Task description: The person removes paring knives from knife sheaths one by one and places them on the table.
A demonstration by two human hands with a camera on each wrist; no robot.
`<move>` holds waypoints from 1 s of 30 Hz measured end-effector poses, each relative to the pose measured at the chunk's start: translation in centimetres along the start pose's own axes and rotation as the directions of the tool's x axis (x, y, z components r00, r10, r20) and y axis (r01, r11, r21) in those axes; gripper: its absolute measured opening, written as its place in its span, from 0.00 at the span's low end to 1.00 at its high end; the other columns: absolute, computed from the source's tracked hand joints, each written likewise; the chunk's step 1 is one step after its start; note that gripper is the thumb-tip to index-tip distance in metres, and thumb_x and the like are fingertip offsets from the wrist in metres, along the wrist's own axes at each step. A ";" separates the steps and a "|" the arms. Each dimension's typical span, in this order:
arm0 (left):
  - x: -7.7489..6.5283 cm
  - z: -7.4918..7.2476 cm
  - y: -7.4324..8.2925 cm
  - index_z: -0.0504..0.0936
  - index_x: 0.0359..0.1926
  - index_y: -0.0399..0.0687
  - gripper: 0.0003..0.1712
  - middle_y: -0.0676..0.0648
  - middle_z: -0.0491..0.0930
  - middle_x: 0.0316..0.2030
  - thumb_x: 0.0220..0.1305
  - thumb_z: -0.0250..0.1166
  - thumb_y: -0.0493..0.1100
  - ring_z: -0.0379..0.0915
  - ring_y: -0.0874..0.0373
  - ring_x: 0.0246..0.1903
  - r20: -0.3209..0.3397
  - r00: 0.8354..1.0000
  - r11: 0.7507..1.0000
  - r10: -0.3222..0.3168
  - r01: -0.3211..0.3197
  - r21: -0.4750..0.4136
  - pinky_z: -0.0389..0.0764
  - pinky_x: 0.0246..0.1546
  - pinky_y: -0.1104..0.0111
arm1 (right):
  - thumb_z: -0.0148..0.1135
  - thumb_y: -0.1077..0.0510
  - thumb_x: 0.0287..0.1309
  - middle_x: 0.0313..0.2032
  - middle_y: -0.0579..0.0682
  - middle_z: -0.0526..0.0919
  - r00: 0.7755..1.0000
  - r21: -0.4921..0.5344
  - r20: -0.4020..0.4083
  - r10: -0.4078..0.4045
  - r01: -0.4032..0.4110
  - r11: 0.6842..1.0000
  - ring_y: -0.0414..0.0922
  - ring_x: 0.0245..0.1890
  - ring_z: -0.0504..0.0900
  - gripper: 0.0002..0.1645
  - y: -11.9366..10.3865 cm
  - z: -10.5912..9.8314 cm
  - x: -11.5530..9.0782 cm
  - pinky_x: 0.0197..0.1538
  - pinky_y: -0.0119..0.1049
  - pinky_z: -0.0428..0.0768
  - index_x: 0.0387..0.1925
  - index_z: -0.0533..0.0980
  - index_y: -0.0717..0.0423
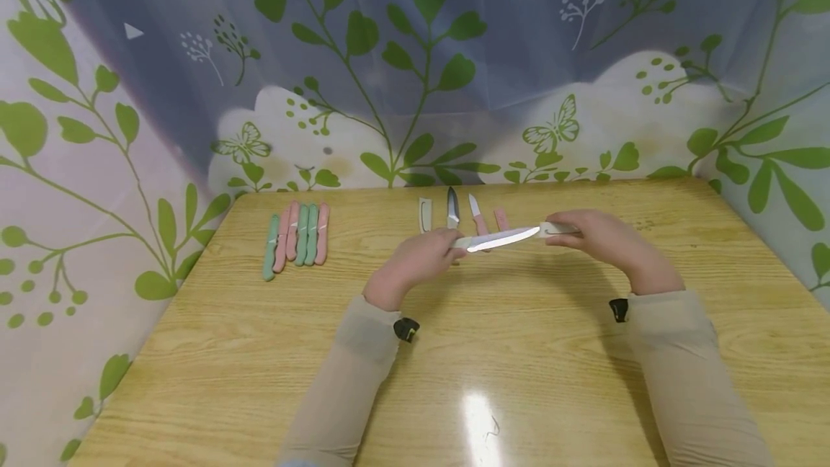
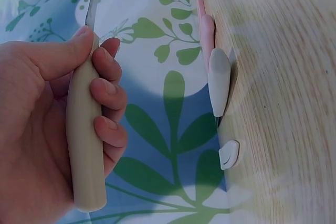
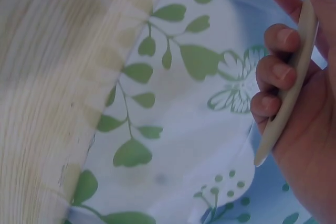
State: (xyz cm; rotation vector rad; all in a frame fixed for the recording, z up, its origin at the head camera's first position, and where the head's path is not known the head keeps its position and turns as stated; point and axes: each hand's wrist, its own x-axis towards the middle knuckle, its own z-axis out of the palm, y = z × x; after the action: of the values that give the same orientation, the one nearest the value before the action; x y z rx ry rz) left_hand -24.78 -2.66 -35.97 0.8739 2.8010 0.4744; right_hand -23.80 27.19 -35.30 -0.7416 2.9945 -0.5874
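Note:
My left hand grips a knife by its cream handle, thumb lying along the top near the blade. The bright blade extends rightward above the table. In my right hand I hold a cream knife sheath, with fingers curled over one side. The blade's tip is right at the sheath's mouth in the head view. Behind the left hand lie a white sheath and a white-handled knife with a dark blade. Beside them is a small pink-handled knife.
A pink sheath lies behind the held blade. At the back left, several green and pink knives lie side by side on the wooden table. A leaf-patterned curtain hangs along the table's back edge.

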 end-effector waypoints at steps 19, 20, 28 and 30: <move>1.2 0.6 -0.9 0.76 0.53 0.36 0.14 0.43 0.80 0.42 0.69 0.57 0.36 0.71 0.56 0.35 -0.017 1.000 0.989 0.026 -0.028 -0.145 0.76 0.42 0.64 | 0.53 0.50 0.71 0.57 0.71 0.74 0.989 -0.072 0.021 0.144 -0.143 0.987 0.65 0.53 0.76 0.30 1.3 -1.6 -0.6 0.54 0.61 0.72 0.64 0.66 0.67; 1.2 0.7 -1.0 0.76 0.54 0.36 0.15 0.43 0.80 0.43 0.69 0.57 0.36 0.72 0.56 0.35 -0.020 1.000 0.989 0.020 -0.023 -0.144 0.76 0.42 0.64 | 0.52 0.51 0.71 0.57 0.71 0.74 0.990 -0.078 0.026 0.142 -0.140 0.987 0.65 0.53 0.76 0.30 1.4 -1.5 -0.6 0.53 0.61 0.73 0.64 0.66 0.68; 1.6 0.9 -0.4 0.77 0.54 0.42 0.15 0.48 0.80 0.34 0.70 0.57 0.41 0.70 0.58 0.27 -0.008 0.999 0.999 -0.047 0.047 -0.020 0.73 0.30 0.68 | 0.46 0.56 0.73 0.55 0.74 0.73 0.979 -0.033 0.105 0.177 -0.175 0.984 0.67 0.52 0.75 0.29 1.3 -0.9 -0.2 0.53 0.60 0.73 0.65 0.60 0.75; 1.9 0.9 -0.1 0.76 0.51 0.44 0.13 0.50 0.78 0.31 0.70 0.57 0.44 0.68 0.59 0.25 0.003 0.998 0.997 -0.066 0.066 0.036 0.71 0.26 0.67 | 0.45 0.57 0.74 0.45 0.71 0.76 0.972 0.029 0.115 0.204 -0.209 0.977 0.61 0.39 0.78 0.28 1.5 -0.7 -0.4 0.42 0.53 0.77 0.63 0.59 0.76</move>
State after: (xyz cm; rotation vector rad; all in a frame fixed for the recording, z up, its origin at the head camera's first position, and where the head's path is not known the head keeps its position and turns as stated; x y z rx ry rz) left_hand -26.18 -1.44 -36.99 0.7851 2.8324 0.4129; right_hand -24.18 28.84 -35.19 -0.4359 2.8971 -0.5750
